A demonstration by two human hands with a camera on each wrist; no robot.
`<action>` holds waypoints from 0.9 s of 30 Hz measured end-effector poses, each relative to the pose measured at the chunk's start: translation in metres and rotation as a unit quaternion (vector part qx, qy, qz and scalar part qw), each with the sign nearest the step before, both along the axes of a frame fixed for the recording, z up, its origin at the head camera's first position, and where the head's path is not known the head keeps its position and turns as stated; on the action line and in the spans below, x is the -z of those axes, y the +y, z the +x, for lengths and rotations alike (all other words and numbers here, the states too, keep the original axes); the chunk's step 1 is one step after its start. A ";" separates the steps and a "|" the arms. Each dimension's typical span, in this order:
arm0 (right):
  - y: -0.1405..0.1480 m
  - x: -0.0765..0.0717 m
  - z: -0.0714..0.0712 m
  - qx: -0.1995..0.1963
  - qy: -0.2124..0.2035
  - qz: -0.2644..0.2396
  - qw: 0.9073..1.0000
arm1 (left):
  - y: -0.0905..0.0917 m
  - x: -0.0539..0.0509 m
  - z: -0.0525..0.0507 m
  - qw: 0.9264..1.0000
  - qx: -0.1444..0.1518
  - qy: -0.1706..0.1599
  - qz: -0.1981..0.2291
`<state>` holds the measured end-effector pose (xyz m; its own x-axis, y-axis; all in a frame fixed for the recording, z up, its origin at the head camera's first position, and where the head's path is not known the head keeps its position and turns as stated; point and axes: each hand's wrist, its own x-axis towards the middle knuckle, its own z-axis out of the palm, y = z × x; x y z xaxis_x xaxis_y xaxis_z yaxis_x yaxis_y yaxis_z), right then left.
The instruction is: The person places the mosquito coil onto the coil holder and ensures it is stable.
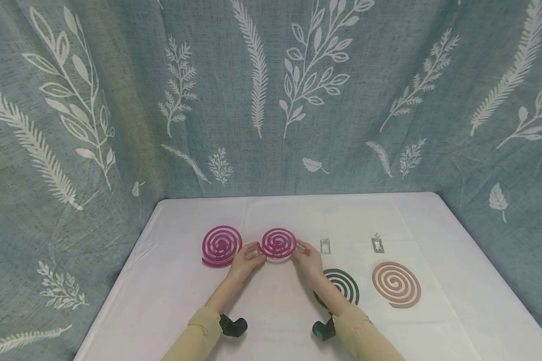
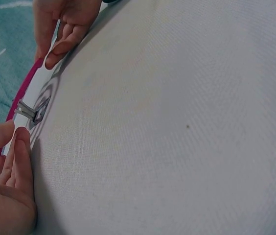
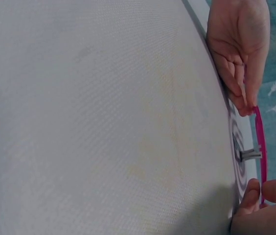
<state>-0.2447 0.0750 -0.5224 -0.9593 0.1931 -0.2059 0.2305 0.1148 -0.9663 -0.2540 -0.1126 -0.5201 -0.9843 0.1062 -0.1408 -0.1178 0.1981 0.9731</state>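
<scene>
A pink mosquito coil [image 1: 277, 242] lies flat, raised above the white table, between both hands. My left hand [image 1: 243, 263] pinches its left edge with thumb and fingers. On the opposite edge, my right hand [image 1: 310, 259] pinches the rim the same way. Beneath the coil's middle stands a small metal coil stand [image 2: 28, 111], its upright reaching the underside; the right wrist view shows this stand [image 3: 250, 154] side-on too. Just left of the left hand is a second pink mosquito coil [image 1: 222, 245]. Partly behind the right forearm lies a dark green mosquito coil [image 1: 347, 283].
A tan mosquito coil [image 1: 396, 284] lies to the right on the white table [image 1: 271, 321]. Behind the green and tan coils are a flat metal stand [image 1: 325, 245] and another metal stand [image 1: 378, 244] with a raised prong. Patterned curtains [image 1: 271, 160] border the table.
</scene>
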 end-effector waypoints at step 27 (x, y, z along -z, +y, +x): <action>-0.001 0.001 -0.001 0.006 0.006 0.002 1.000 | 0.005 -0.037 0.021 1.000 0.008 -0.003 -0.001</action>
